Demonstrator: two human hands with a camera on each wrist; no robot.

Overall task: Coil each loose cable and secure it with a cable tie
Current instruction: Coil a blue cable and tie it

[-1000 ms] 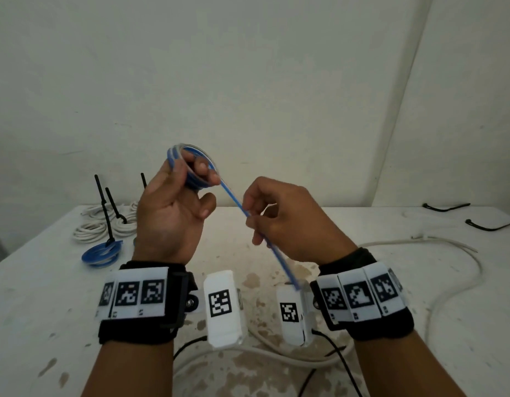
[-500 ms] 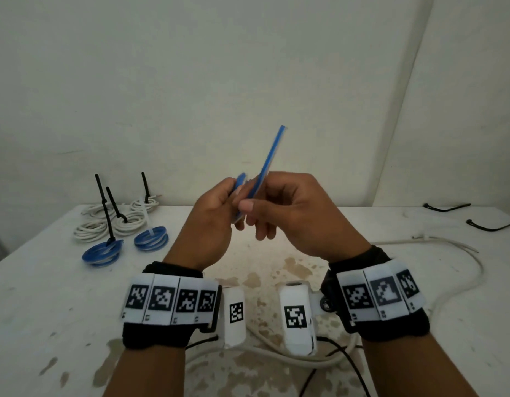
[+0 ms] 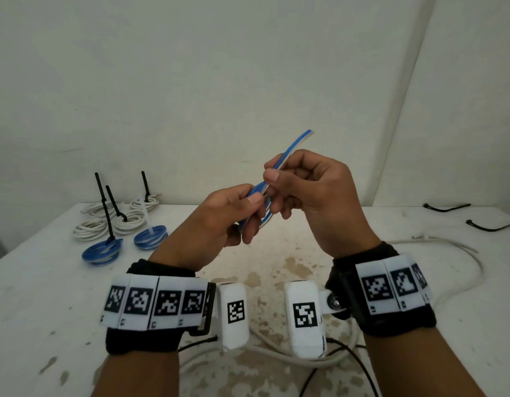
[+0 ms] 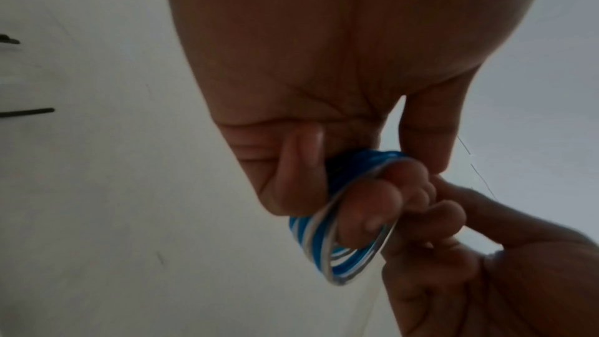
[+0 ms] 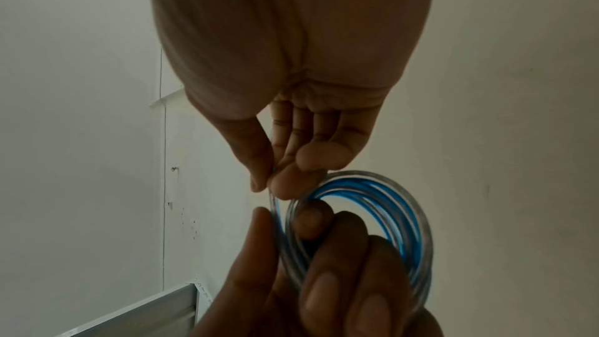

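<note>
I am holding the blue-and-white cable [image 3: 261,206] above the table [image 3: 33,296]: my left hand [image 3: 219,219] is gripping its coil, fingers curled through the loops, while my right hand [image 3: 314,196] is pinching the free end between thumb and forefinger. Tied coils [image 3: 125,224] are sitting at the far left.

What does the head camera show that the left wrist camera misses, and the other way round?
Only the head view shows the table, the tied blue coils and white coils at its left, and the loose white cable. Only the left wrist view shows fingers passing through the blue-and-white coil. Both show the left hand and right hand holding that cable.
</note>
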